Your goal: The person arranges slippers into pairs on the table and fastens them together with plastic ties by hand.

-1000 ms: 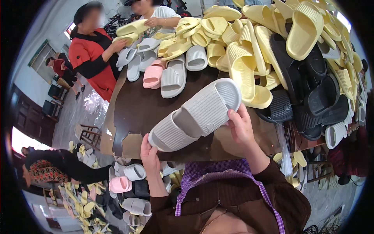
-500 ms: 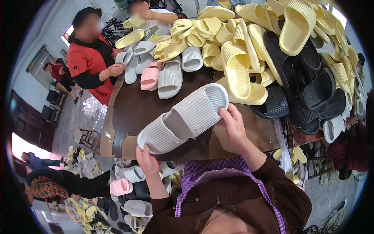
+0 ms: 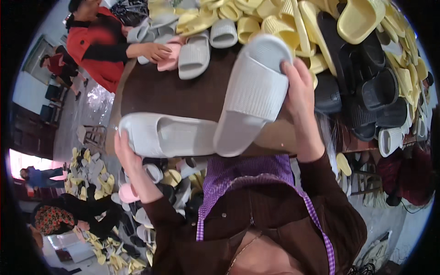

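Two light grey ribbed slide slippers are in my hands, above the near edge of a brown table [image 3: 151,91]. My left hand [image 3: 129,151] grips the toe end of one grey slipper [image 3: 183,135], which lies nearly level. Gripped by my right hand [image 3: 300,85] at its upper end, the other grey slipper [image 3: 252,91] stands tilted up to the right. Its lower end meets or overlaps the first slipper's end. On the table beyond lie another grey slipper [image 3: 195,55] and a pink slipper [image 3: 170,54], the pink one touched by a co-worker's hand [image 3: 155,51].
A heap of yellow slippers [image 3: 362,20] covers the far right of the table, with black slippers [image 3: 380,87] beside it. More slippers [image 3: 91,174] are piled on the floor at left. A co-worker in red [image 3: 94,50] stands at the far left corner; another person [image 3: 64,215] bends at left.
The two slippers, earlier aligned end to end, now form an angle. My left hand moved left, my right hand up and right. The co-worker's hand reached to the pink slipper.
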Demonstrator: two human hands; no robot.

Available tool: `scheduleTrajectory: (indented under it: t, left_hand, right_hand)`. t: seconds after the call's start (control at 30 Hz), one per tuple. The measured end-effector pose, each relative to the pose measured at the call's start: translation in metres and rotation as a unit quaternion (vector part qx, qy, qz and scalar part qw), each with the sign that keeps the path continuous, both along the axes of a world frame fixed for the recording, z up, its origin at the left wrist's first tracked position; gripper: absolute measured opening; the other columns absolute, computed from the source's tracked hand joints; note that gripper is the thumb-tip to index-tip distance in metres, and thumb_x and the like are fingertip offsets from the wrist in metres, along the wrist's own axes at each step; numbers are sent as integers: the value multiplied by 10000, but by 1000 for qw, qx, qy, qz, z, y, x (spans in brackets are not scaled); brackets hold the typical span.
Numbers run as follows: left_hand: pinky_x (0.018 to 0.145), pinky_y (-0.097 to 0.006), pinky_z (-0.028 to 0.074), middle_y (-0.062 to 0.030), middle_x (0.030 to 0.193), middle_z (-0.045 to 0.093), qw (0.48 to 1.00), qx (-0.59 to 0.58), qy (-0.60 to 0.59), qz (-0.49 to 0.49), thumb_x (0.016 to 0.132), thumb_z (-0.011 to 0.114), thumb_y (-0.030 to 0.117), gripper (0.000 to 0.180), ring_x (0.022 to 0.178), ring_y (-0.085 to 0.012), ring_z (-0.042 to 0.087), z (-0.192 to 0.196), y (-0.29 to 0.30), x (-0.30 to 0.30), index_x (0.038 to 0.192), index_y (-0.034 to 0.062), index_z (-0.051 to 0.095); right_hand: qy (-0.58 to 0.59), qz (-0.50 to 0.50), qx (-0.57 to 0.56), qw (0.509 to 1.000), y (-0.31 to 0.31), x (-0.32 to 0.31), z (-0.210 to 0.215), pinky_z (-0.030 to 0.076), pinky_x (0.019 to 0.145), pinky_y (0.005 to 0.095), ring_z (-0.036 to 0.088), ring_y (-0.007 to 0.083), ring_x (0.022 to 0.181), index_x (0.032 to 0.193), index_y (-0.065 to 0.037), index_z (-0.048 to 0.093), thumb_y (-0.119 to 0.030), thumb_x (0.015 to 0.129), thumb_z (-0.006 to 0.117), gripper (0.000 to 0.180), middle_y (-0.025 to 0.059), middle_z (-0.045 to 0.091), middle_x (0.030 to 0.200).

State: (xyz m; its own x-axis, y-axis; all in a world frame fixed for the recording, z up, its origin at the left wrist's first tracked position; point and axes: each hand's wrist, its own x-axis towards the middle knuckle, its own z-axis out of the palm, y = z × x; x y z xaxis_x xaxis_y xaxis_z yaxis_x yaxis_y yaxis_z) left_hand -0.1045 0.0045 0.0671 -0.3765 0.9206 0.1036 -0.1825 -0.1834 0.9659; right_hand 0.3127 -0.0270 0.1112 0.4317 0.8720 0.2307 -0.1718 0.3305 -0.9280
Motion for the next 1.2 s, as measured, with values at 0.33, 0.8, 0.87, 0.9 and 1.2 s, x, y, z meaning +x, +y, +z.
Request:
scheduleTrajectory:
  t: [0.33,0.8,0.87,0.9,1.2]
  left_hand:
    - [874,-270,441,-102,1130,590,969,-41,138,-199,907,583,216,410,1004,-170,564,-36,136,75,1221,-40,519]
    - [900,-285,427,-122,1089,604,967,61,245,-27,915,499,74,240,984,-170,562,-38,-17,154,1111,-56,547]
    - [911,-292,422,-131,1084,597,969,69,220,-86,913,477,36,236,1007,-190,556,-34,-34,171,1118,-65,535]
    - [916,-296,420,-136,1081,593,969,74,206,-119,912,466,17,235,1019,-200,553,-33,-40,180,1122,-69,529]
    - [886,-282,428,-115,1079,576,943,50,162,-286,904,477,-23,212,998,-168,540,-47,-70,220,1106,-56,530]
  right_hand:
    - [-366,-26,26,930,107,-43,-62,481,800,357,610,269,906,1063,-6,619,-250,837,615,333,166,645,974]
    - [-560,-222,-154,783,-147,60,-102,491,676,380,607,303,778,893,-38,618,-76,783,627,117,113,620,847]
    - [-560,-288,-211,747,-153,72,-101,502,649,389,620,320,782,926,-41,626,-111,806,615,139,127,632,882]
    - [-560,-289,-213,747,-152,75,-102,502,649,389,620,320,782,926,-41,626,-111,806,615,139,127,632,882]
    - [-592,-233,-392,665,-133,80,-114,512,664,409,625,334,791,1004,-53,621,-166,836,579,207,143,639,918]
